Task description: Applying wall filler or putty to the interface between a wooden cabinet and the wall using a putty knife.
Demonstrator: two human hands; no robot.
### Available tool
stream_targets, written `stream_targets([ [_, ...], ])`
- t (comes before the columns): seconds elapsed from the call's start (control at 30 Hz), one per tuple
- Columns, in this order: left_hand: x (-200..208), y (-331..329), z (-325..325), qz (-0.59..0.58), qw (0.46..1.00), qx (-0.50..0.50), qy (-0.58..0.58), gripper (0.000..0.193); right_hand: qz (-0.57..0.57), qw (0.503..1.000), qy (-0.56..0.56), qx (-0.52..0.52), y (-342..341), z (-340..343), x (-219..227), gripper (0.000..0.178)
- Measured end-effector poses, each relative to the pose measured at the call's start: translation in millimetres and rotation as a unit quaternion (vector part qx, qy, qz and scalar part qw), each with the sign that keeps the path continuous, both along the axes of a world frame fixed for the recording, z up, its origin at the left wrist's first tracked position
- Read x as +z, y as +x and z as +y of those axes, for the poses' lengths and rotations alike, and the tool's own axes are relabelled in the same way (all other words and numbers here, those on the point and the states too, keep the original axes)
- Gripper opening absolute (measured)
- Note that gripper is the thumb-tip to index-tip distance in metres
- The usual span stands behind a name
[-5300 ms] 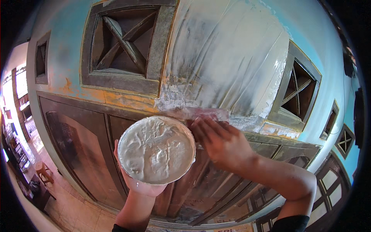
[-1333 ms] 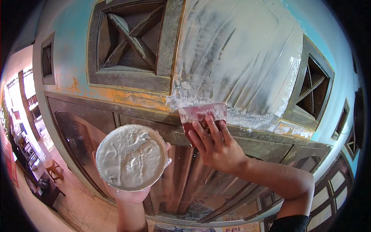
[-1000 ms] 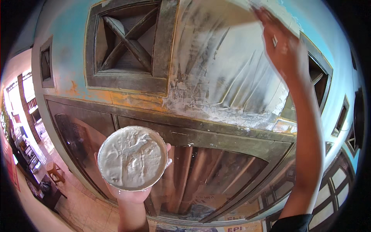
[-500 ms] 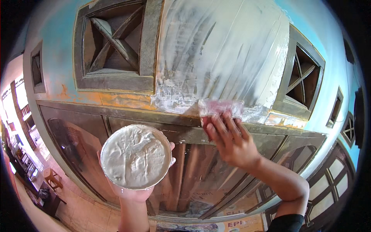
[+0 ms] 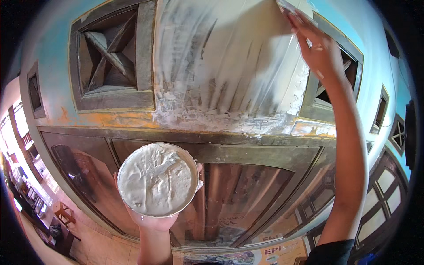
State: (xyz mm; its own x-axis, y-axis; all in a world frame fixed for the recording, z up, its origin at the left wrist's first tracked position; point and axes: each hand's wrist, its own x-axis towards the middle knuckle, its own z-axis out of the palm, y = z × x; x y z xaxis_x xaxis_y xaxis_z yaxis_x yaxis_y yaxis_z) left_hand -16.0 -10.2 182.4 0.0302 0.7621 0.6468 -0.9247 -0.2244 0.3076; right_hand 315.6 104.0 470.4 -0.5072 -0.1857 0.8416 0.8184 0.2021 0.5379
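My left hand (image 5: 152,222) holds up a round tub of off-white putty (image 5: 159,180) from beneath, its fingertips curling around the right side of the rim. The putty's surface is lumpy and grooved. High at the upper right, my right hand (image 5: 319,52) grips a flat putty scraper (image 5: 287,6), of which only an edge shows at the top of the picture. White smears mark the fingers. The scraper is at the upper right part of a wall section (image 5: 238,57) coated with streaky putty, with grey patches showing through.
Wooden vents with crossed bars flank the coated section, a left one (image 5: 112,55) and a right one (image 5: 329,81) partly behind my forearm. Below runs a dark wooden frame (image 5: 212,138) over glass panes with curtains. A wooden stool (image 5: 64,213) stands on the tiled floor at lower left.
My right hand has swept the scraper from the bottom edge of the coated section up to its upper right. The tub in my left hand has stayed nearly in place.
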Motion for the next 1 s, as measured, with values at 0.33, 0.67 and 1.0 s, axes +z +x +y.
stream_targets([
  [0.33,1.0,-2.5,10.3,0.030,0.999,-0.023,-0.011,0.096,-0.132,0.973,-0.162,-0.102,-44.1,-29.4,-231.6,0.050],
  [0.67,5.6,25.0,22.7,0.034,0.999,0.012,0.003,0.097,-0.108,0.987,-0.117,-0.004,-18.7,-77.4,-148.5,0.042],
  [1.0,12.2,37.7,13.9,-0.031,0.999,-0.010,-0.033,0.095,-0.222,0.922,0.248,0.199,-89.1,11.9,10.1,0.039],
])
